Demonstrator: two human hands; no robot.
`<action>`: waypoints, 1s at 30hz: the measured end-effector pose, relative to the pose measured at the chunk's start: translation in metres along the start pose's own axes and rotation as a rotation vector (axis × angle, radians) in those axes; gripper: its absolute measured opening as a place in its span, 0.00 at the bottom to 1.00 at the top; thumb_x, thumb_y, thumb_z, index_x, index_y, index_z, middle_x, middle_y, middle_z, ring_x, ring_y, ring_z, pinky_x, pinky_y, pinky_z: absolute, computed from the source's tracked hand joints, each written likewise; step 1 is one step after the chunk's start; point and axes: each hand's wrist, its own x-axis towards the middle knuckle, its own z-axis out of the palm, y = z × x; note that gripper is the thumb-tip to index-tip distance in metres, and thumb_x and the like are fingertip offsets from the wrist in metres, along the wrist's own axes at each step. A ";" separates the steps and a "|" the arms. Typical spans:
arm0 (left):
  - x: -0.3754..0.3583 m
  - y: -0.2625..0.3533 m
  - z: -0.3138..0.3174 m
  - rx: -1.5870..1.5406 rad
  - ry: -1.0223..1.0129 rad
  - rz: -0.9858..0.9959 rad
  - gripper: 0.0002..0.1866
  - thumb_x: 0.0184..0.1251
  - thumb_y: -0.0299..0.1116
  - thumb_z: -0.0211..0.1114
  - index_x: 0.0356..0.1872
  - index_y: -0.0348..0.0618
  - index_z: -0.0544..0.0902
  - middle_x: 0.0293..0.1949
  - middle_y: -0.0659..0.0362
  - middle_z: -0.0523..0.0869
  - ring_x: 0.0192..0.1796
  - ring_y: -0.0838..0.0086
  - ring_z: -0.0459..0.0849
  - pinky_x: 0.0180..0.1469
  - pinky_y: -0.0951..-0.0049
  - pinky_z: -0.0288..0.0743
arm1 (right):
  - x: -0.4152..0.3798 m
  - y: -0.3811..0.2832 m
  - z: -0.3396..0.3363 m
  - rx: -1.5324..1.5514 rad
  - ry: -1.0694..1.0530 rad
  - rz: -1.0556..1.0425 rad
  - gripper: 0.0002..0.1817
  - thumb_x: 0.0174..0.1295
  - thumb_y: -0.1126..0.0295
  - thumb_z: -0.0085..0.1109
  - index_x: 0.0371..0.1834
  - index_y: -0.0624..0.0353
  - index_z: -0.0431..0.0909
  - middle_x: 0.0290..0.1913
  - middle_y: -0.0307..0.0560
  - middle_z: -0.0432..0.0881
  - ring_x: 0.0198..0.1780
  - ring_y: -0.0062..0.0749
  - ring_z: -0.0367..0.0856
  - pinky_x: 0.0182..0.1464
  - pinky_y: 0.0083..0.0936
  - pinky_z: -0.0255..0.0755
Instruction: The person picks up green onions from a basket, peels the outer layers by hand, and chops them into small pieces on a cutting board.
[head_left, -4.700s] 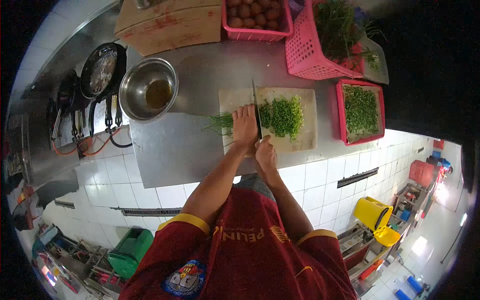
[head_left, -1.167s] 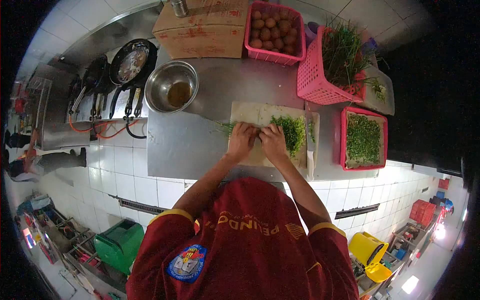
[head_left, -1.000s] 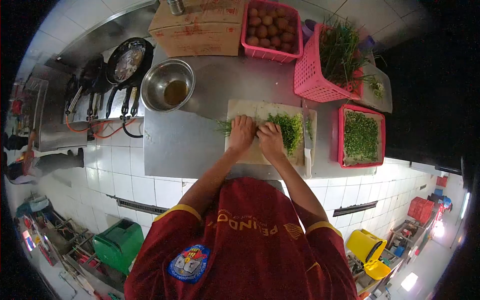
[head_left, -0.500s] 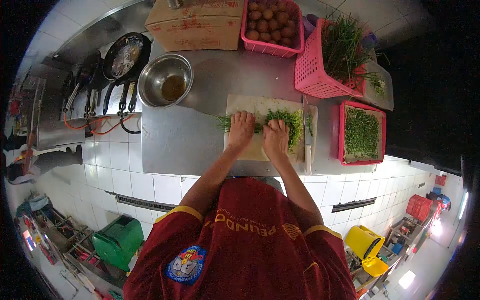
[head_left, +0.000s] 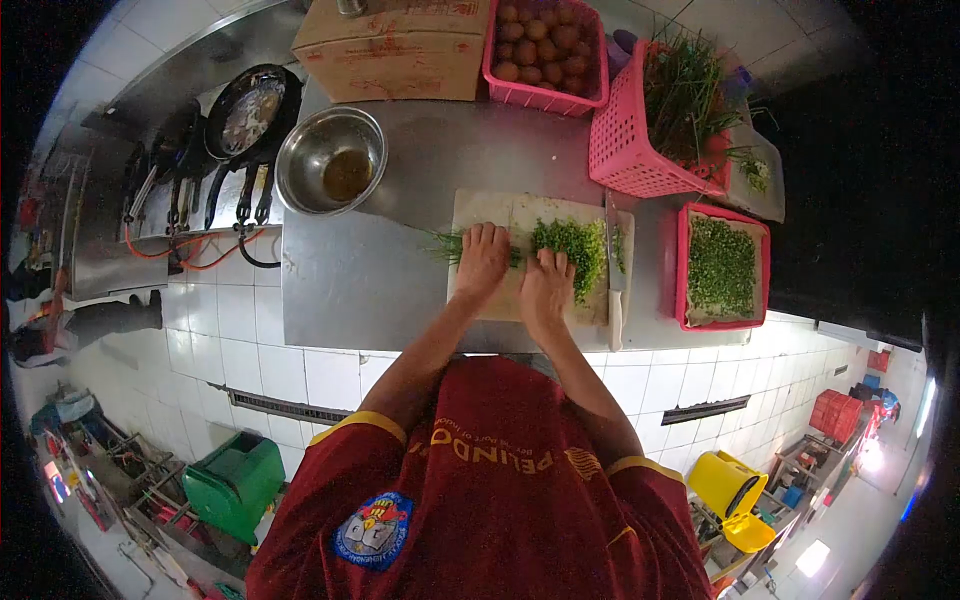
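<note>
My left hand (head_left: 483, 262) lies flat on a bunch of green stalks (head_left: 443, 243) on the pale cutting board (head_left: 520, 210). My right hand (head_left: 547, 285) rests on the board just left of a heap of chopped greens (head_left: 570, 245), fingers closed, with nothing clearly in it. A knife (head_left: 614, 275) lies on the board's right edge, untouched by either hand.
A red tray of chopped greens (head_left: 722, 265) stands to the right. Behind it sit a pink basket of long greens (head_left: 645, 110), a pink basket of brown round items (head_left: 545, 45), a cardboard box (head_left: 395, 50) and a steel bowl (head_left: 330, 160). Pans (head_left: 240, 110) hang left.
The knife left my right hand and now lies on the board's right edge. Both hands gathered the stalks, and my right hand drew back toward me in the last half second.
</note>
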 end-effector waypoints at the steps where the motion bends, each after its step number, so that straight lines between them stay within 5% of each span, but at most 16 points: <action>1: -0.001 -0.001 0.003 -0.002 -0.006 0.002 0.08 0.66 0.30 0.56 0.43 0.38 0.72 0.41 0.50 0.73 0.50 0.56 0.72 0.54 0.56 0.65 | -0.002 -0.001 0.004 0.008 -0.033 -0.003 0.07 0.54 0.74 0.58 0.33 0.66 0.81 0.41 0.50 0.74 0.49 0.44 0.69 0.52 0.42 0.64; 9: 0.000 -0.002 0.003 -0.006 -0.024 0.008 0.11 0.59 0.31 0.60 0.42 0.40 0.74 0.42 0.50 0.73 0.49 0.56 0.72 0.54 0.55 0.65 | 0.000 -0.014 -0.006 0.009 0.013 0.067 0.11 0.53 0.74 0.58 0.40 0.64 0.82 0.45 0.48 0.74 0.52 0.42 0.68 0.54 0.40 0.64; 12: 0.001 0.000 0.000 0.002 -0.085 -0.014 0.10 0.63 0.32 0.59 0.42 0.40 0.73 0.42 0.52 0.74 0.50 0.58 0.72 0.54 0.57 0.66 | 0.007 -0.007 0.002 0.066 0.100 -0.103 0.13 0.53 0.73 0.59 0.43 0.61 0.82 0.48 0.45 0.76 0.54 0.41 0.69 0.56 0.39 0.64; 18: 0.002 -0.001 -0.003 -0.039 -0.068 -0.028 0.10 0.62 0.33 0.60 0.40 0.41 0.73 0.41 0.52 0.74 0.49 0.58 0.72 0.54 0.58 0.65 | 0.006 0.013 0.024 0.082 -0.132 -0.180 0.11 0.52 0.73 0.59 0.38 0.59 0.83 0.52 0.41 0.79 0.58 0.39 0.70 0.58 0.39 0.65; 24: 0.004 0.008 -0.003 0.069 -0.057 -0.038 0.10 0.62 0.33 0.60 0.41 0.42 0.74 0.42 0.52 0.73 0.48 0.58 0.73 0.55 0.56 0.65 | 0.013 0.028 0.025 0.093 -0.100 -0.286 0.09 0.50 0.72 0.60 0.35 0.59 0.84 0.51 0.41 0.79 0.56 0.38 0.72 0.57 0.40 0.66; 27: 0.005 0.005 0.002 0.076 -0.078 -0.037 0.11 0.63 0.34 0.60 0.43 0.41 0.73 0.42 0.52 0.73 0.48 0.56 0.72 0.54 0.55 0.64 | 0.015 0.024 0.016 0.039 -0.128 -0.285 0.12 0.50 0.71 0.62 0.40 0.59 0.83 0.51 0.44 0.79 0.55 0.41 0.72 0.58 0.41 0.65; 30: 0.005 0.004 0.005 0.087 -0.053 -0.025 0.12 0.65 0.33 0.59 0.45 0.40 0.73 0.43 0.52 0.72 0.48 0.56 0.71 0.54 0.54 0.63 | 0.003 0.035 -0.019 0.228 0.026 -0.010 0.15 0.55 0.70 0.61 0.45 0.63 0.79 0.49 0.51 0.78 0.54 0.47 0.72 0.57 0.44 0.65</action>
